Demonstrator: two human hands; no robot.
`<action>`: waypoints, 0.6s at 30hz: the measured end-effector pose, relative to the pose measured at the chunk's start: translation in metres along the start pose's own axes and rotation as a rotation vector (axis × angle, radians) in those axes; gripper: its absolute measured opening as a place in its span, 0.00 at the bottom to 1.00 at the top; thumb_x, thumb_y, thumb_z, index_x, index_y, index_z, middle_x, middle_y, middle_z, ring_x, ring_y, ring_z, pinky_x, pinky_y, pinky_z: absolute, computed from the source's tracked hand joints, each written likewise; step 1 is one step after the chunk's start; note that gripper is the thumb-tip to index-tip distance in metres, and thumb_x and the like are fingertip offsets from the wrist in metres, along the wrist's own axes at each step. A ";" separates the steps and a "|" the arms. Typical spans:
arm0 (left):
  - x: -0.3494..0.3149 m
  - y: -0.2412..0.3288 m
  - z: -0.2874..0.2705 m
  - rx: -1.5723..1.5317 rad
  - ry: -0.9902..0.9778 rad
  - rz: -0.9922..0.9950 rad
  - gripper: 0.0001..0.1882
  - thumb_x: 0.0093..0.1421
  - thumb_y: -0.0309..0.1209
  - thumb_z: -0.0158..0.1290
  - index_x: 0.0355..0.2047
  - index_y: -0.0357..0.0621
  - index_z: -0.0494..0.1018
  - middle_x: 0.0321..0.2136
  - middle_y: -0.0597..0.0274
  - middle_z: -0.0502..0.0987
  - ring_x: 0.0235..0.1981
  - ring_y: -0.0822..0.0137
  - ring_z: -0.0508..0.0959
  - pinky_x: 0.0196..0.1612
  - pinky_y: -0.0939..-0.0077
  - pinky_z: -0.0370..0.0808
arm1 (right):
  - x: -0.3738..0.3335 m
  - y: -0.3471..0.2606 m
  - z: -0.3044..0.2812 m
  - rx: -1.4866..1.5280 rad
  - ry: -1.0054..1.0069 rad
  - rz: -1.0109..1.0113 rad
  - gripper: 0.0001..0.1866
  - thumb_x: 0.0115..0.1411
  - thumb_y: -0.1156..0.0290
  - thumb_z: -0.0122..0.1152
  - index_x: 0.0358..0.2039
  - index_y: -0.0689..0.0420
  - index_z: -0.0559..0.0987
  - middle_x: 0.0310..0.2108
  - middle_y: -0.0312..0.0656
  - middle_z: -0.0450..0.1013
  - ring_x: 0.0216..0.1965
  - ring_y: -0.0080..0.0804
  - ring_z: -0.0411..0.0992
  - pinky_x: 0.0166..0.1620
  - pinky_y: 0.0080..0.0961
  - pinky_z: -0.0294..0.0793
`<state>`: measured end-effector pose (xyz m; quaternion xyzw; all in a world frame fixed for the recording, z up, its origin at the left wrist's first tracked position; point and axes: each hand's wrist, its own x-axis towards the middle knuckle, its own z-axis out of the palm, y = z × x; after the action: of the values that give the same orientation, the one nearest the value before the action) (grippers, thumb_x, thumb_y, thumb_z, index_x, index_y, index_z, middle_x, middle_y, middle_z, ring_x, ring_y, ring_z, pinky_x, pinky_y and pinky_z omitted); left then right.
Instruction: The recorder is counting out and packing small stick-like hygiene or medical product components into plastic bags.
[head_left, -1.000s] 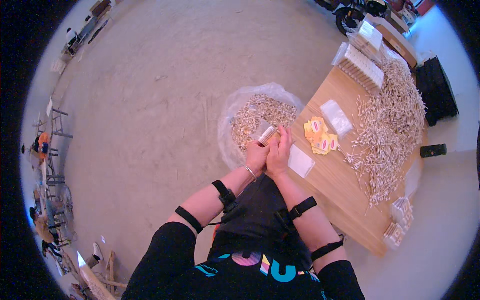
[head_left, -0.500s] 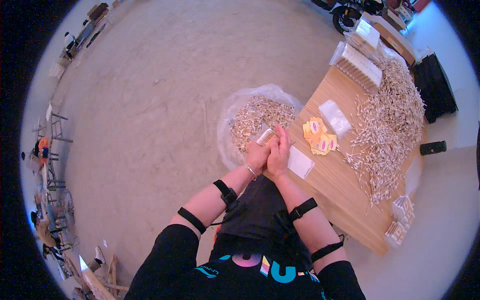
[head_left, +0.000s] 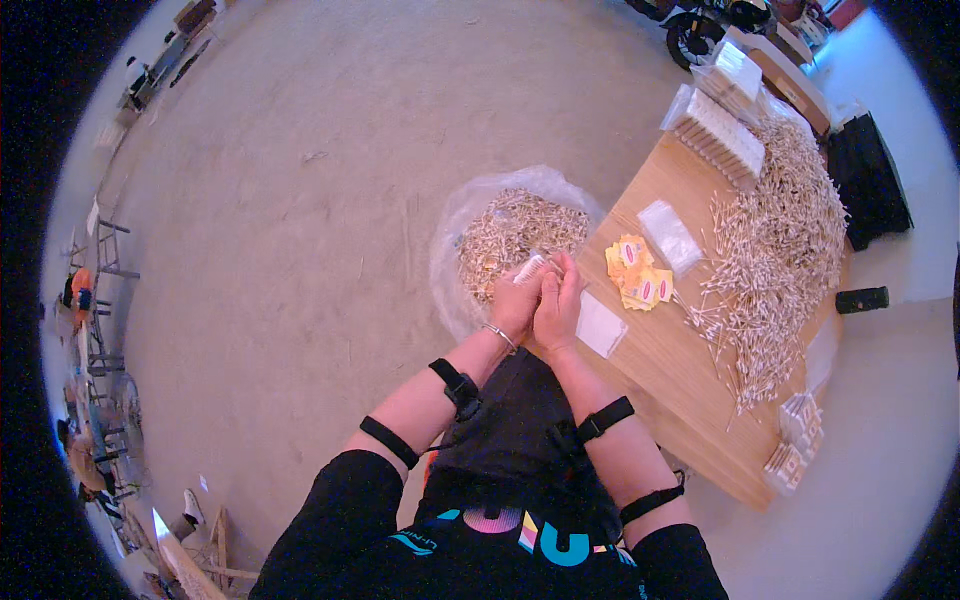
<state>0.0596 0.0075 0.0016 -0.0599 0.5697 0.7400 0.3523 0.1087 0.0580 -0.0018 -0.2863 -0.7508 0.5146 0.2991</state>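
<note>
A small bundle of cotton swabs (head_left: 530,267) sits between my two hands, its white tips showing above the fingers. My left hand (head_left: 513,303) is closed round its left side. My right hand (head_left: 556,308) presses against it from the right, fingers bent over it. Beyond my hands stands an open clear plastic bag (head_left: 449,235) with a heap of loose cotton swabs (head_left: 510,222) in it. Right of my hands, on the wooden table (head_left: 655,375), lie a white sheet or small bag (head_left: 601,325) and a pile of yellow and orange cards (head_left: 638,275).
A large heap of loose swabs (head_left: 775,260) covers the table's right side. Clear plastic bags (head_left: 670,237) lie beside the cards. Packed swab bundles (head_left: 718,137) are stacked at the far end, and more packs (head_left: 797,440) at the near right corner. A motorcycle wheel (head_left: 693,38) shows far back.
The swab bundle has tilted and sunk deeper between my hands, so less of it shows. My right fingers have bent over it. Things on the table stay put.
</note>
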 end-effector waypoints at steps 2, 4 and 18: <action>-0.009 0.006 0.005 0.158 0.048 -0.050 0.12 0.55 0.31 0.56 0.36 0.35 0.74 0.31 0.62 0.77 0.30 0.75 0.75 0.30 0.78 0.73 | 0.001 0.004 -0.001 -0.073 -0.002 -0.054 0.22 0.61 0.66 0.41 0.52 0.65 0.62 0.50 0.55 0.63 0.52 0.50 0.58 0.57 0.42 0.52; -0.015 0.011 0.008 0.247 0.028 -0.034 0.10 0.56 0.31 0.54 0.36 0.39 0.75 0.30 0.65 0.77 0.31 0.75 0.74 0.31 0.78 0.73 | 0.002 0.009 -0.003 -0.115 -0.013 -0.066 0.22 0.61 0.67 0.41 0.53 0.65 0.62 0.50 0.53 0.63 0.53 0.47 0.58 0.57 0.39 0.53; -0.007 -0.026 -0.021 0.073 0.016 0.041 0.11 0.53 0.30 0.57 0.34 0.36 0.74 0.26 0.67 0.76 0.27 0.79 0.72 0.29 0.81 0.70 | 0.002 0.004 0.003 -0.165 0.019 -0.079 0.20 0.59 0.71 0.42 0.52 0.64 0.62 0.44 0.52 0.66 0.47 0.47 0.61 0.53 0.41 0.57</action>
<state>0.0738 -0.0113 -0.0233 -0.0414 0.6005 0.7252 0.3345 0.1059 0.0589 -0.0058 -0.2850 -0.7984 0.4360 0.3019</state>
